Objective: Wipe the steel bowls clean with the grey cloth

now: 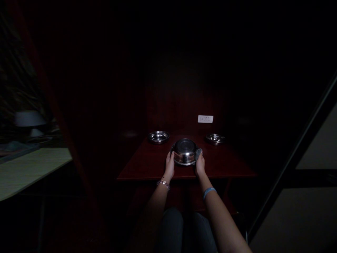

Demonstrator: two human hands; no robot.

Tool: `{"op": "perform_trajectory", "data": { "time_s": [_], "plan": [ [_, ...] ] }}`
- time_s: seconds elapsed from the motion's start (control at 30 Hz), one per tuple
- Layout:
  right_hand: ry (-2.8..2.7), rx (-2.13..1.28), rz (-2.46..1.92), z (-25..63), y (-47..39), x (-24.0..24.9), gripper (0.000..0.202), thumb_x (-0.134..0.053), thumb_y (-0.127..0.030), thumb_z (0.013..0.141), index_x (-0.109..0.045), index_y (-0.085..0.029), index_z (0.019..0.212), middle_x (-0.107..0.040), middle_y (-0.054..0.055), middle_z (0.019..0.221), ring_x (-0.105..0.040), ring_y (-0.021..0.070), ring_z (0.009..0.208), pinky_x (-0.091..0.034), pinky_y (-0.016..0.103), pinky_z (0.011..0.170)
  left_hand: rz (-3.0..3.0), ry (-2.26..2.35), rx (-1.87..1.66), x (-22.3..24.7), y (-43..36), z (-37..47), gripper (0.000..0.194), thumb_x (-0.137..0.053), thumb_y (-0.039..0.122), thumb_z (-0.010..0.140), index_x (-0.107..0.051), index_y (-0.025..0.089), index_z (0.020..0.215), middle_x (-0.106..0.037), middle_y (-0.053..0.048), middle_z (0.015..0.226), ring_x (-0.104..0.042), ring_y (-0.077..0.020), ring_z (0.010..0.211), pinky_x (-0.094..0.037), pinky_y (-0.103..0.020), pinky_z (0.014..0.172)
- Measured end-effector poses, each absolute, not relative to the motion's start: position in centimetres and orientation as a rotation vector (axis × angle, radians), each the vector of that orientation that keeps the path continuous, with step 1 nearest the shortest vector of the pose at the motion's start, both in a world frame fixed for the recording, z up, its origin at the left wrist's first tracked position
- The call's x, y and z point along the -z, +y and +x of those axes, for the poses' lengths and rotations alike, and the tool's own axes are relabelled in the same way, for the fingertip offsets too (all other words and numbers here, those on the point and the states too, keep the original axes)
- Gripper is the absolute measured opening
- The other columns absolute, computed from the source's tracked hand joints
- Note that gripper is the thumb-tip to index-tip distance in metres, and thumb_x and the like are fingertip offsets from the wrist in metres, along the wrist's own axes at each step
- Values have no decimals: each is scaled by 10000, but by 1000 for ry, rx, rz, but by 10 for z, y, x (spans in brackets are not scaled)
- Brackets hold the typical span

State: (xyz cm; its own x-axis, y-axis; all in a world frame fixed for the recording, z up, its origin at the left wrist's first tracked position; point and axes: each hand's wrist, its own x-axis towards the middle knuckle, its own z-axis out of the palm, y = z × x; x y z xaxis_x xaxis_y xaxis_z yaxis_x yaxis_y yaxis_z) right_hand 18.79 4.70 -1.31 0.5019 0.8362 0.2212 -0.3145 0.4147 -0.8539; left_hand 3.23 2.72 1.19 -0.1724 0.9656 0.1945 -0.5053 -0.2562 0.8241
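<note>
An upside-down shiny metal bowl (185, 149) is held between my two hands over the front half of the dark red table. My left hand (170, 165) is closed on its left rim, with the thumb up along the side. At the right rim, my right hand (200, 164) is closed around a bunched grey cloth (198, 153), which presses against the bowl's side. The fingers of both hands are mostly hidden under the bowl. Another metal bowl (158, 137) stands upright at the back left, and a third bowl (215, 139) stands upright at the back right.
The red table (147, 165) has its front edge just before my knees. A white wall socket (205, 119) is set in the dark red back panel. To the left are a pale wooden tabletop (39, 167) and a small lamp (30, 118). Most surroundings are dark.
</note>
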Motion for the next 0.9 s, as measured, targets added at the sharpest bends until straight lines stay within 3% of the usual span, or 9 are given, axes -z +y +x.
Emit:
{"op": "perform_trajectory", "data": {
  "time_s": [0.9],
  "plan": [
    [-700, -829, -853, 187, 44, 10, 677, -496, -674, 863, -663, -142, 1245, -693, 100, 1254, -647, 227, 1168, -458, 370, 1059, 880, 790, -1694, -11, 28, 32, 359, -618, 382, 897, -630, 207, 1209, -642, -112, 1333, -557, -239, 1294, -405, -419, 1119]
  ]
}}
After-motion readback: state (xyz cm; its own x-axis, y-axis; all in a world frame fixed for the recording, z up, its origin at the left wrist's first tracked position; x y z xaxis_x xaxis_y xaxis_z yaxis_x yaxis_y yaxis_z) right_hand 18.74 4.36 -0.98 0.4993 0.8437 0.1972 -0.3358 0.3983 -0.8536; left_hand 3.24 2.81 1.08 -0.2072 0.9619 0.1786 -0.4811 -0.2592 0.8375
